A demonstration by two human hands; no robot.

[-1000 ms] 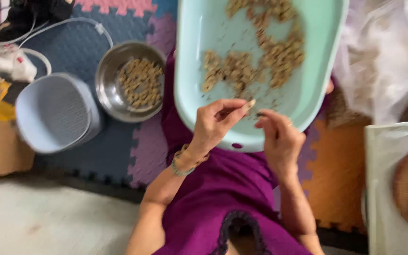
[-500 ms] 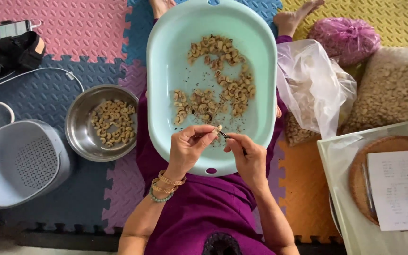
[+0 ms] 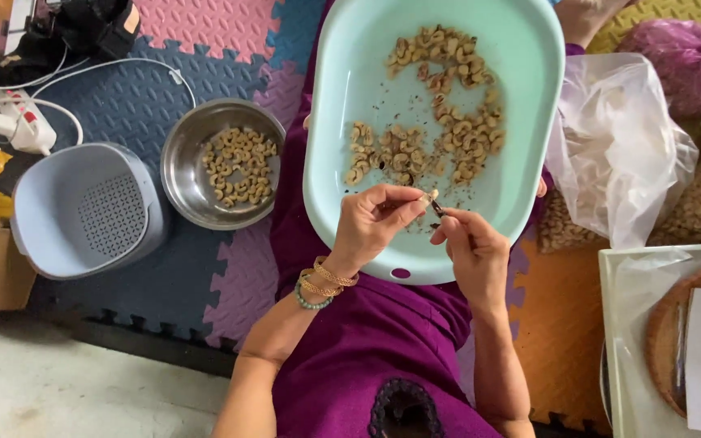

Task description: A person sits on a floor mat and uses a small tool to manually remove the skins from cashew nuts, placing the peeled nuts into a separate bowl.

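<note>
Since half a second ago the view has swung, so the mint tub now sits further right and higher, and the hands have barely changed their pinch. Nearest is the purple-clad lap. Just past it the left hand [image 3: 373, 221], bangles on the wrist, has its fingertips closed on a single cashew [image 3: 426, 195]. The right hand [image 3: 468, 247] is curled around a small dark tool [image 3: 437, 208], whose tip touches that nut. Both hands hover over the near rim of the mint-green tub [image 3: 334, 122], which rests on the lap. Inside it, further out, lies a loose scatter of cashews [image 3: 440, 122] with dark flecks of skin around them.

Left of the tub, on the foam mat [image 3: 123, 97], sits a steel bowl [image 3: 180, 170] with cashews in it, and left again a pale blue strainer basket [image 3: 42, 235]. Right of the tub there's a crumpled clear plastic bag [image 3: 618, 146], with a purple bag [image 3: 679, 61] at the far right corner.
</note>
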